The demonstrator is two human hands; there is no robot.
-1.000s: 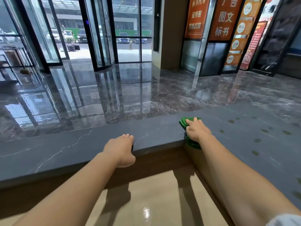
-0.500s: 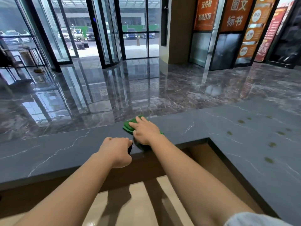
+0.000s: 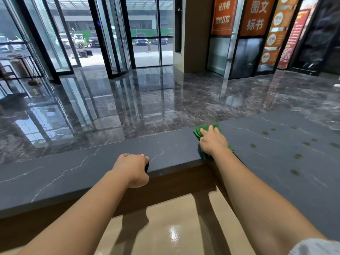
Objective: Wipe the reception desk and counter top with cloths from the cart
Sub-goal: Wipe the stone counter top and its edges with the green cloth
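The dark grey marble counter top [image 3: 77,173] runs across the view and turns toward me on the right. A folded green cloth [image 3: 197,132] lies on it at the inner corner, partly hanging over the near edge. My right hand [image 3: 213,141] presses flat on the cloth and covers most of it. My left hand [image 3: 131,169] sits further left on the counter's near edge, fingers curled over the top and thumb below, gripping the edge. A dark patch shows between its fingers and thumb; I cannot tell if it is shadow or an object.
Several dull round spots [image 3: 298,156] mark the right wing of the counter. Below the counter lies the glossy beige lower desk [image 3: 174,227]. Beyond the counter are a polished marble lobby floor [image 3: 165,100], glass revolving doors [image 3: 114,37] and orange signboards [image 3: 255,15].
My right hand has slid the green cloth to the right along the counter, from beside my left hand back to the inner corner. My left hand has stayed on the edge.
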